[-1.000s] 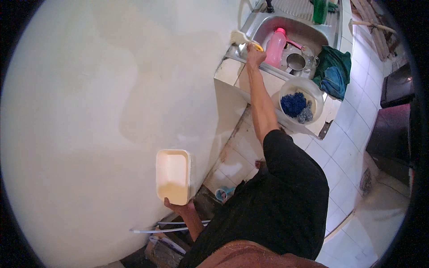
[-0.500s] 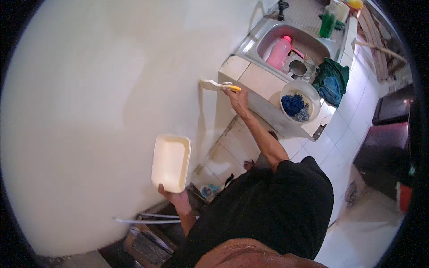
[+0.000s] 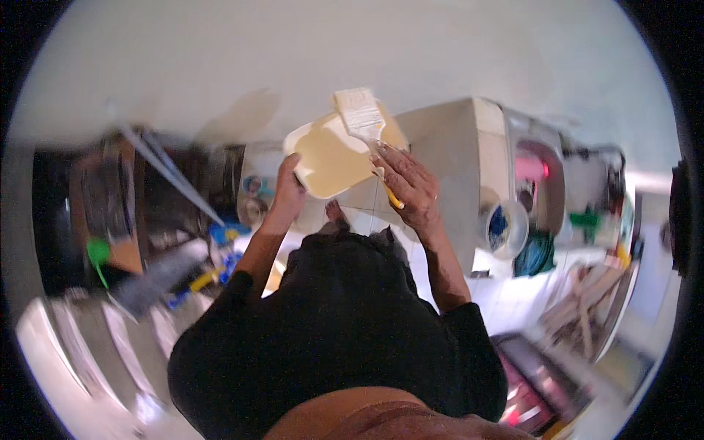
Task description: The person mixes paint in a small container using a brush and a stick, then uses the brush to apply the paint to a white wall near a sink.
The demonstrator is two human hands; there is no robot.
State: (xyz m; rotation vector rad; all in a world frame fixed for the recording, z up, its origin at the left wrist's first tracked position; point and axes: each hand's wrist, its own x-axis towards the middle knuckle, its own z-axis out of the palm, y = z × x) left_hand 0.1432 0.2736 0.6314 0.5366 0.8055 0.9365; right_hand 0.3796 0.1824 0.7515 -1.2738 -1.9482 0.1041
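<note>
My left hand [image 3: 290,189] grips the near left edge of a shallow cream-coloured tray [image 3: 331,163], thumb over its rim. In my right hand [image 3: 412,189] is a paintbrush [image 3: 360,114], held by its whitish handle with a yellow end. Pale paint coats the wide bristles, which point away from me, above the far side of the tray. Whether the brush touches the tray, I cannot tell. Beyond both stands a plain pale wall [image 3: 220,66], and a shadow falls on it to the left of the tray.
At right, a tiled counter [image 3: 490,125] holds a sink [image 3: 555,172] with a pink bottle [image 3: 529,169]. A white bowl [image 3: 515,233] with blue scrubbers and a dark green cloth [image 3: 535,254] sit at its near edge. Dark furniture and clutter blur at left, with pale strips [image 3: 165,170] jutting out.
The paintbrush has come off the wall beside the counter and is now over the tray. Both hands have drawn together in front of me, and the view has turned left.
</note>
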